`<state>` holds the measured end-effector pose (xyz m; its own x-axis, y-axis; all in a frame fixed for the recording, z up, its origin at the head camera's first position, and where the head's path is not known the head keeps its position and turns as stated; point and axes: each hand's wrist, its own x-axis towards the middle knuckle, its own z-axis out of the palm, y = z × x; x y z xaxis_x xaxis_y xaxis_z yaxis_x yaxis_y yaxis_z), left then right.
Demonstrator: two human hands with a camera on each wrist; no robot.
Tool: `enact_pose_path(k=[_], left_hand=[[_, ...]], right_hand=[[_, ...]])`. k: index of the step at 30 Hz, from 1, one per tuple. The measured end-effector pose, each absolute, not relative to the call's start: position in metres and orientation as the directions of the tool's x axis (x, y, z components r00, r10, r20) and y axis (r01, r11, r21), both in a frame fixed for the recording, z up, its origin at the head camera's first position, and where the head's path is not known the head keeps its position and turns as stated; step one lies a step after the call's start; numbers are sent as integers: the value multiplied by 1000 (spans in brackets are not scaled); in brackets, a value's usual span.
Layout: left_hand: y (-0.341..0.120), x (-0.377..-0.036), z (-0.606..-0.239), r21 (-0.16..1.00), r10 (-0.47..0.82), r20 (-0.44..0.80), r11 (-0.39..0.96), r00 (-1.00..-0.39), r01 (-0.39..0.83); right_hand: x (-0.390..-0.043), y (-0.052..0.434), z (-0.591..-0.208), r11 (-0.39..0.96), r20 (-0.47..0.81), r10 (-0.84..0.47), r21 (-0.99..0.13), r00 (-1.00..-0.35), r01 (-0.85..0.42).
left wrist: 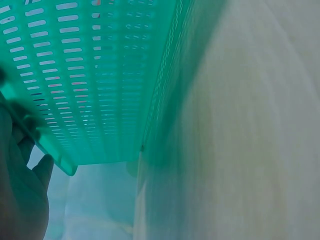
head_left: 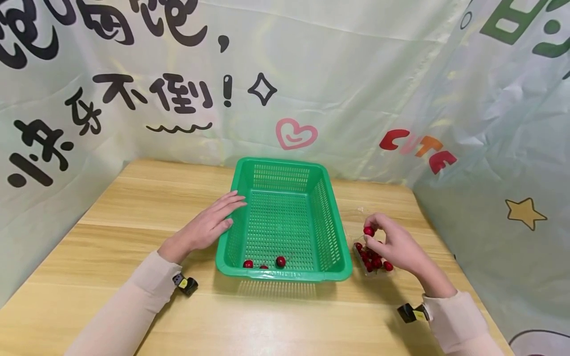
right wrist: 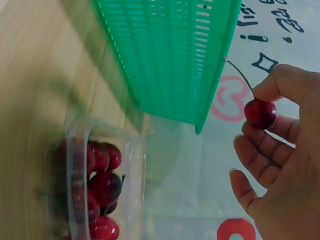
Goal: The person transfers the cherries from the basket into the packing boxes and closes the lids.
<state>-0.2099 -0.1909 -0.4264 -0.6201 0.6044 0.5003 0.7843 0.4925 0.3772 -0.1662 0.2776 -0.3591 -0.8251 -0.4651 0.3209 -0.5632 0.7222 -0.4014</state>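
A green perforated plastic basket [head_left: 336, 222] stands on the table, with a few dark red cherries [head_left: 280, 261] inside at its near end. My left hand [head_left: 205, 225] rests on the basket's left rim, its fingers extended over the edge. To the right of the basket, my right hand [head_left: 396, 244] pinches a single cherry [right wrist: 260, 114] between thumb and fingers, its thin stem pointing toward the basket. Below that hand sits a clear plastic box [right wrist: 135, 155] holding several more cherries [right wrist: 106, 187]. The right hand partly covers this box in the head view.
The wooden table [head_left: 276, 321] extends around the basket on all sides. A pale printed cloth [head_left: 347, 89] hangs behind and beside the table. Each wrist carries a small black camera, the left one [head_left: 186, 284] near the table surface.
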Motion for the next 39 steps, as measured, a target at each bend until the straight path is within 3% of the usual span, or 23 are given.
enact_pose_path(k=[13,23,32,39], left_hand=[[-191,-210,-425,392,603,493,490,-628,779],[-192,-210,-426,383,602,495,496,-627,779],[-191,-210,-426,381,602,502,491,-621,784],[-190,-211,-427,375,599,504,497,-623,782]], right_hand=[[-153,307,-369,763,328,-373,-424,-868,-488],[-145,319,-378,807,185,-324,-457,-928,-373],[-145,330,-386,862,112,-300,-394,-947,-319],[-146,338,-396,885,125,-308,-325,-943,-332]])
